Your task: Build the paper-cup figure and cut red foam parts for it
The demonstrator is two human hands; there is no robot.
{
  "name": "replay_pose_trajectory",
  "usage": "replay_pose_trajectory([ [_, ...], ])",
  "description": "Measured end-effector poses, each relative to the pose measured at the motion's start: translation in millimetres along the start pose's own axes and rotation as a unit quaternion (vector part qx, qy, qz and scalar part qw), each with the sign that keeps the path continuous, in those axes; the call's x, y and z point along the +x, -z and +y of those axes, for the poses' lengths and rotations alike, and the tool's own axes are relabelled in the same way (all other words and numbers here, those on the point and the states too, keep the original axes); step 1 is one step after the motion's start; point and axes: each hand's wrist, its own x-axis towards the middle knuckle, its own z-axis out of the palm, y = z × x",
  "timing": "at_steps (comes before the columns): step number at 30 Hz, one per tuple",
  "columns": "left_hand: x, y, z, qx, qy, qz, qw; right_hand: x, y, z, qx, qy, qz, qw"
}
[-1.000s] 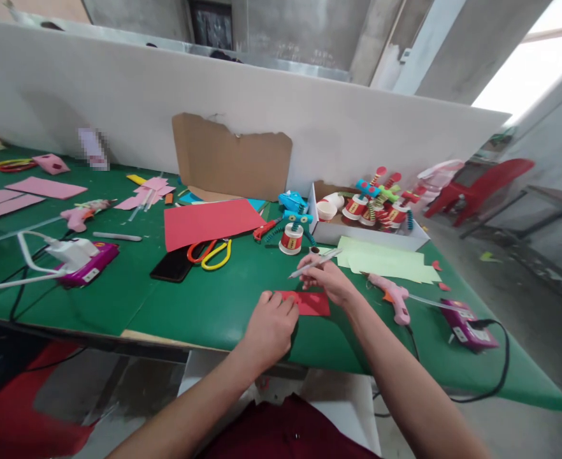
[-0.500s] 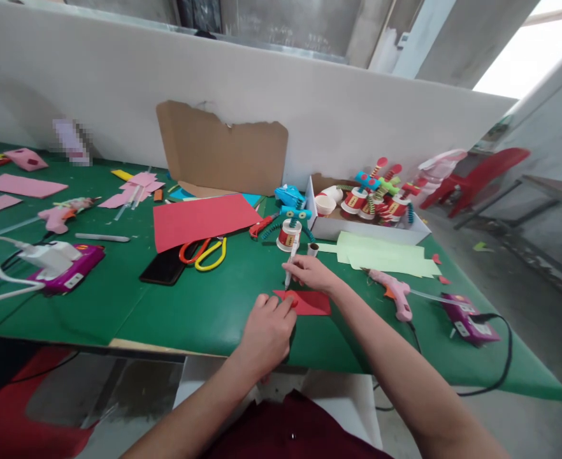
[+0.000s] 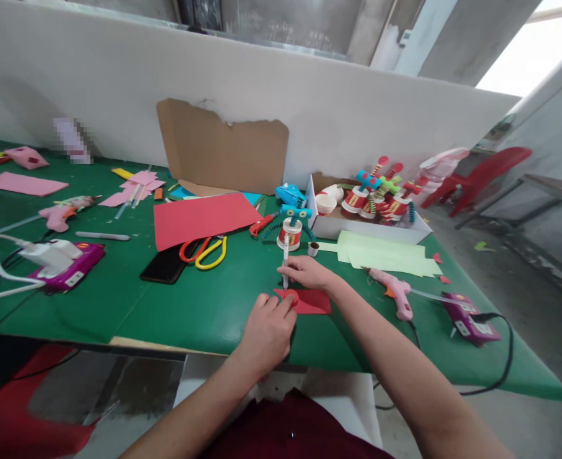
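Observation:
My right hand (image 3: 307, 273) pinches a white pen (image 3: 285, 258). The pen stands almost upright, its tip down at the upper edge of a small red disc (image 3: 291, 296). With its fingertips on that disc, my left hand (image 3: 269, 325) presses it against a red paper strip (image 3: 315, 302) on the table. The fingers partly cover the disc and the strip's left end. Just beyond the pen is a paper-cup figure (image 3: 289, 233) with a blue head and coiled teal arms. A short white tube (image 3: 313, 249) is to the right of it.
Red paper (image 3: 199, 220) overlaps scissors (image 3: 211, 254) and a black phone (image 3: 162, 266) on the left. A white box (image 3: 371, 228) holds several figures behind pale green paper (image 3: 386, 254). Pink glue guns lie at right (image 3: 393, 290) and left (image 3: 58, 215), with corded purple power strips (image 3: 78, 271) nearby.
The pen has swung more upright, its top moving left, and my right hand has shifted slightly with it. My left hand stays in place, and more of the red disc shows.

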Motion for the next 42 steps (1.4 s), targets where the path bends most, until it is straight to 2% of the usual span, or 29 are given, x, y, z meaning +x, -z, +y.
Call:
replay_pose_trajectory([
  [8,-0.1,0.4,0.1,0.009,0.000,-0.005,1.000,0.7,3.2,-3.9,0.014,0.025,-0.037,0.999],
  [23,0.2,3.6,0.8,0.029,-0.003,-0.001,1.000,-9.9,7.5,3.5,0.034,-0.025,0.003,0.999],
  [26,-0.2,4.6,1.1,0.049,-0.008,0.003,0.999,-17.2,5.0,6.8,0.044,-0.031,0.029,0.998],
  [34,-2.0,5.0,0.7,0.052,-0.013,0.016,0.998,-37.4,-12.9,8.3,0.071,-0.065,0.149,0.984],
  [42,-2.9,4.4,1.0,0.068,-0.021,0.030,0.997,-48.8,-18.9,3.5,0.082,-0.096,0.186,0.974],
])
